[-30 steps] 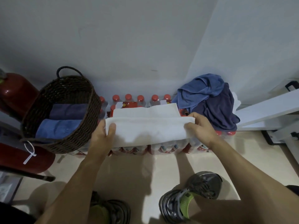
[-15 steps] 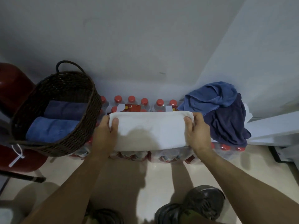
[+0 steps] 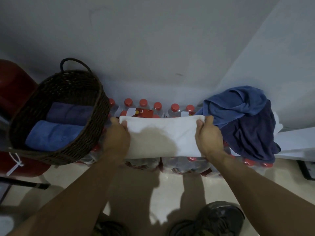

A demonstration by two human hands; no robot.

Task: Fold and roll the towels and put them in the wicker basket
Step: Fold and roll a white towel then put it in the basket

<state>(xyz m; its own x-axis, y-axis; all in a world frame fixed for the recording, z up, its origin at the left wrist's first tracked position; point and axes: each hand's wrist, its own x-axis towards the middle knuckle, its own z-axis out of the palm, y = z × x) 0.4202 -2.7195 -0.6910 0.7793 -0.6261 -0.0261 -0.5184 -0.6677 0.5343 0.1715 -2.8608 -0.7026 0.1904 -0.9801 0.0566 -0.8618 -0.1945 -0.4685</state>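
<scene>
White towel (image 3: 163, 135) gripped at ends by both hands, wicker basket (image 3: 95, 126) left w/ 2 rolled towels, blue pile (image 3: 242, 116) right

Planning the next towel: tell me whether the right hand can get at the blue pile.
Probably yes. The right hand grips the white towel right beside the blue pile, nothing between; it must let go first.

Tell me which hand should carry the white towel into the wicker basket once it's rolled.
Left, probably. The left hand grips the white towel at the end nearest the wicker basket, which sits just left of it. The right hand holds the far end, beside the blue towel pile.
</scene>
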